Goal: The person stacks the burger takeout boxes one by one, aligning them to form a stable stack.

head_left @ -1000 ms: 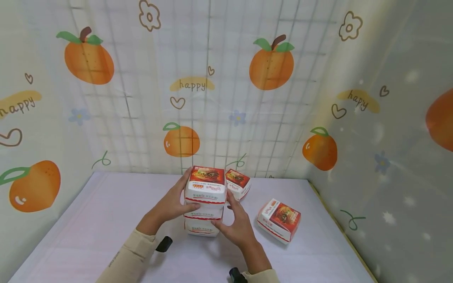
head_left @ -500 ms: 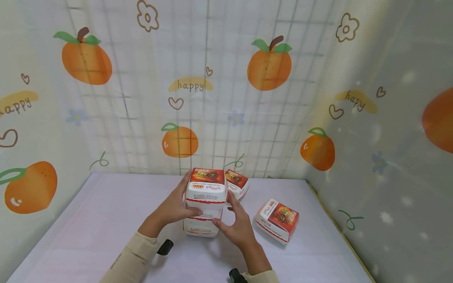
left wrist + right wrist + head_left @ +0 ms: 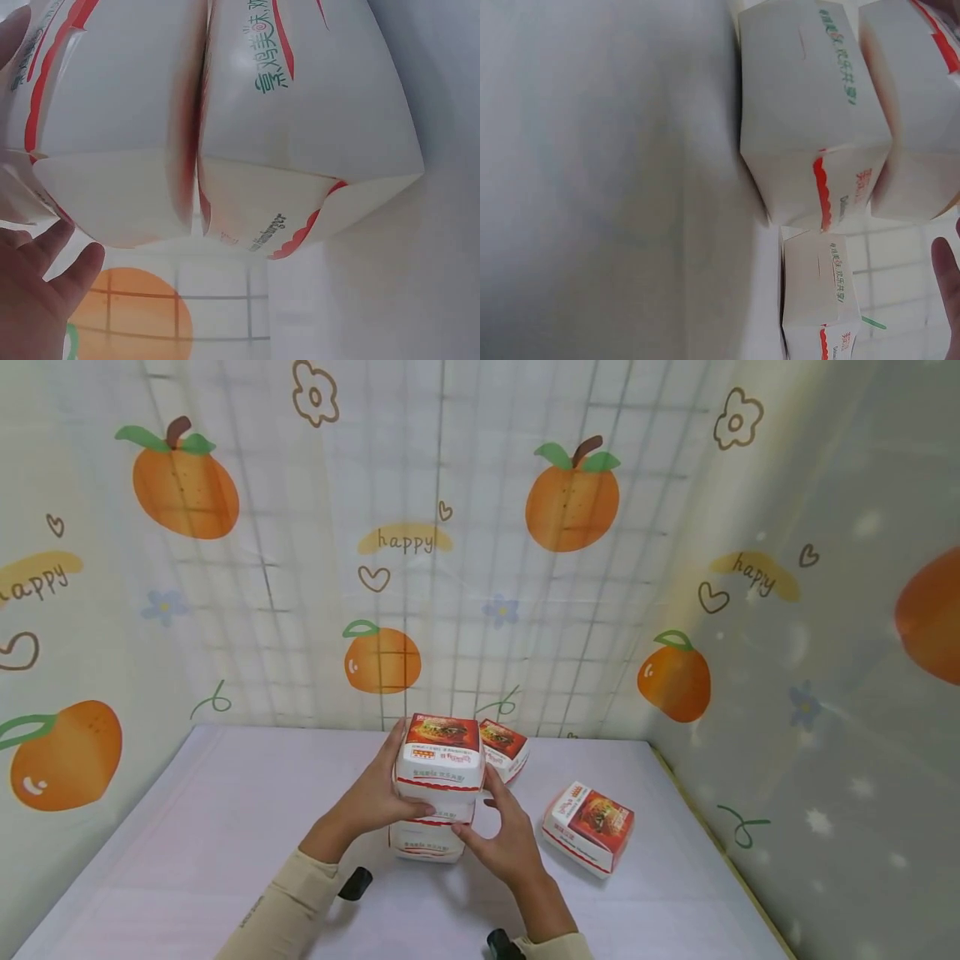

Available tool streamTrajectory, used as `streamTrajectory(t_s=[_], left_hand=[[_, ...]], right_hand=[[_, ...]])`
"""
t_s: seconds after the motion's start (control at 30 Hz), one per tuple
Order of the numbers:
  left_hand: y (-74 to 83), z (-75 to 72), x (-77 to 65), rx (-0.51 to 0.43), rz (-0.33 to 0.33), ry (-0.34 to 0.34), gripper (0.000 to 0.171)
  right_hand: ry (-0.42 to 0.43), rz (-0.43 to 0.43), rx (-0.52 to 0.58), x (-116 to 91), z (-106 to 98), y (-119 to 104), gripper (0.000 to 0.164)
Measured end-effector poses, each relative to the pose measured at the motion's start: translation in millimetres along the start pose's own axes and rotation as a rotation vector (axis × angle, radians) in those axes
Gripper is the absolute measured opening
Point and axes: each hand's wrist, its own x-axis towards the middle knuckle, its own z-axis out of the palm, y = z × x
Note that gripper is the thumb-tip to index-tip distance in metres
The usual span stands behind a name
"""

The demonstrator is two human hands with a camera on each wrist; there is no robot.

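A white burger box [image 3: 438,768] with a red burger picture on its lid sits at the top of a two-box stack. My left hand [image 3: 367,797] grips its left side, thumb across the front. At the right side, my right hand [image 3: 508,843] holds the box with its fingers, thumb near the lower front. Below is a second burger box [image 3: 426,843], standing on the table. In the left wrist view, a thin gap shows along part of the seam between the upper box [image 3: 112,112] and lower box [image 3: 300,105]. The hands hide part of the upper box's base.
Behind the stack to the right lies another burger box [image 3: 507,752]. A further burger box [image 3: 588,828] sits turned at an angle, right of my right hand. The white table [image 3: 247,827] meets a curtain [image 3: 300,610] printed with oranges at its back.
The upper box and both hands have shifted slightly to the right over the lower box. The other boxes stay in place; the head view has swung a little.
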Motion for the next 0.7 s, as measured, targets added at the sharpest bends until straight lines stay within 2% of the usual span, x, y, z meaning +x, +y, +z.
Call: streamTrajectory(t_s=[0.23,0.4,0.7], left_hand=[[-1.2,-5.0,-1.0,0.011,0.012,-0.017,0.131],[1.0,-6.5,-3.2,0.048,-0.016,-0.003,0.132],[5.3,-9.6,-10.6,0.060,-0.047,0.007,0.131]], right_hand=[[0.011,-0.012,-0.052,0,-4,-1,0.103],[0.013,-0.016,-0.056,0,-7,0,0.103],[-0.002,0.031,-0.061,0,-15,1,0.106]])
